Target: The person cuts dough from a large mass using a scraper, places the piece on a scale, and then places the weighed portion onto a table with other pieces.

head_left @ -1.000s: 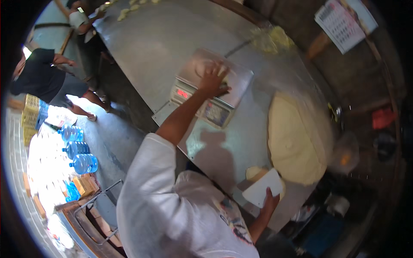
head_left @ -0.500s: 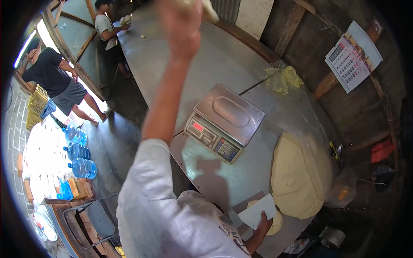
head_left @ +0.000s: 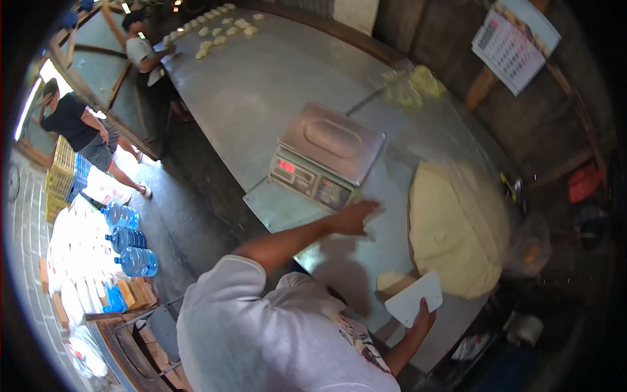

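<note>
My right hand (head_left: 420,319) grips a white flat dough scraper (head_left: 415,299) at the near right of the metal table. Beneath the scraper's left edge shows a small flat piece of dough (head_left: 392,282), partly covered by it. Just beyond lies a large pale slab of dough (head_left: 445,238), with clear plastic along its right side. My left hand (head_left: 356,217) is over the table between the scale and the dough, somewhat blurred, its fingers apart and nothing seen in them. A digital scale (head_left: 330,147) with a bare steel pan stands just beyond that hand.
Several dough pieces (head_left: 222,29) lie at the table's far end, where a person (head_left: 140,52) stands. Another person (head_left: 78,124) is by the doorway. Blue water bottles (head_left: 137,261) and white sacks (head_left: 75,261) stand on the floor at left. Plastic with yellow stuff (head_left: 418,88) lies at the table's back edge.
My left arm has come down from stretched out toward the far end, back beside the scale; a pale lump near that hand is gone from there. The scraper stays in my right hand.
</note>
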`<state>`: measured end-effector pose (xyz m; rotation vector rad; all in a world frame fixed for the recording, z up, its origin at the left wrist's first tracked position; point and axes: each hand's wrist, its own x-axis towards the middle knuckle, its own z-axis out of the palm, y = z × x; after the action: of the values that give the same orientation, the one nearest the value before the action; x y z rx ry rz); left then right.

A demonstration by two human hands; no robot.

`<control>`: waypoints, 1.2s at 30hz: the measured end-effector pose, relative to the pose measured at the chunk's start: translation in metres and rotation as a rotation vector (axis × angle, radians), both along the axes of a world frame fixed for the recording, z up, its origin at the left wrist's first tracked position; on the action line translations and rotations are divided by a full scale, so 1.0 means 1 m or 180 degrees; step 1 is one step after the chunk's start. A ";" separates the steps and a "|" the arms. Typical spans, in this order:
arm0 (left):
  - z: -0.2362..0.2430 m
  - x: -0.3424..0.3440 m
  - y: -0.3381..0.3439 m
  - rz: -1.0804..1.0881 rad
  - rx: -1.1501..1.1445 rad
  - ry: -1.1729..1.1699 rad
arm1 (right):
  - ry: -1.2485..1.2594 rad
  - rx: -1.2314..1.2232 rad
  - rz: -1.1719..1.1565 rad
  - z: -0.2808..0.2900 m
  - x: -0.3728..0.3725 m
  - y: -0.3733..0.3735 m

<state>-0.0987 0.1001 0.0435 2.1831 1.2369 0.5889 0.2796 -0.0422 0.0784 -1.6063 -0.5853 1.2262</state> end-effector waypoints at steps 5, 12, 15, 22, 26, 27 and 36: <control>-0.077 0.178 -0.105 -0.0269 0.0370 0.0385 | -0.0035 -0.0180 -0.0528 0.037 0.045 -0.028; -0.007 0.167 -0.072 0.0158 -0.0810 -0.0016 | -0.0659 -0.0162 -0.0228 0.030 0.075 -0.035; -0.027 0.134 -0.100 0.0179 -0.0504 0.0517 | -0.1540 -0.0045 0.0822 -0.008 0.047 -0.019; -0.051 0.138 -0.125 0.0449 -0.0133 0.0238 | -0.3388 -0.0258 0.2378 -0.032 -0.094 0.030; -0.066 0.137 -0.125 0.0705 -0.0386 0.0085 | -0.3393 -0.0384 0.2420 -0.047 -0.104 0.036; -0.068 0.136 -0.112 0.0741 -0.0304 -0.0003 | -0.3509 -0.0241 0.2278 -0.047 -0.109 0.049; 0.024 -0.070 0.078 0.2506 0.0072 -0.0007 | -0.0860 0.0073 0.0738 -0.054 -0.076 0.021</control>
<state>-0.1690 0.1777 0.0672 1.6454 2.0946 0.8990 0.2039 -0.0214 0.0239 -1.7340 -0.9760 1.1697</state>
